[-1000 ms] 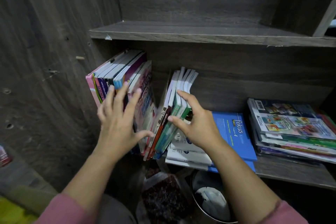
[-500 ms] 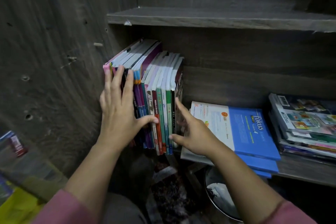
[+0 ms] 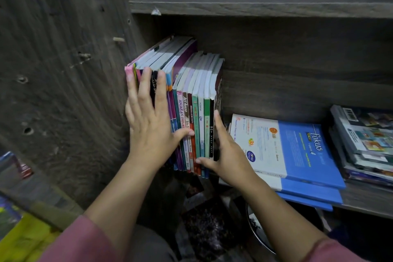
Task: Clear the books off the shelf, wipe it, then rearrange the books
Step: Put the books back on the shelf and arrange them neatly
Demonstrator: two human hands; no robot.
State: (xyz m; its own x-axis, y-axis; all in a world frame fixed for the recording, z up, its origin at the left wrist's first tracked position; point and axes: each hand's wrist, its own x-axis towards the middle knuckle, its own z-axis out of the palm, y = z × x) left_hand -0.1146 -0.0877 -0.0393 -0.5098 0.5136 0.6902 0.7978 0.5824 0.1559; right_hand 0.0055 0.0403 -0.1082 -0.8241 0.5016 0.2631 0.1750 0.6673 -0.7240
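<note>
The row of books stands upright at the left end of the shelf, beside the side panel, with the spines facing you. Your left hand is released: its fingers lie straight and flat against the spines of the taller books, and the thumb reaches across onto the shorter ones. Your right hand is also released, grasping nothing: its fingers press straight along the outer cover of the last book and the thumb rests against the lower spines. A blue book stack lies flat just right of the row, and a second stack lies further right. No bookend supports the row, so your right hand appears to be its only side support. If you withdraw that hand quickly, expect the thin outer books to fan out and fall onto the blue stack. The shelf edge under the row is hidden by your hands, so you cannot confirm full support. If the spines overhang, books may slide forward toward the bowl below. The blue stack overhangs the shelf front, so a knock from your right forearm may tip it off.
</note>
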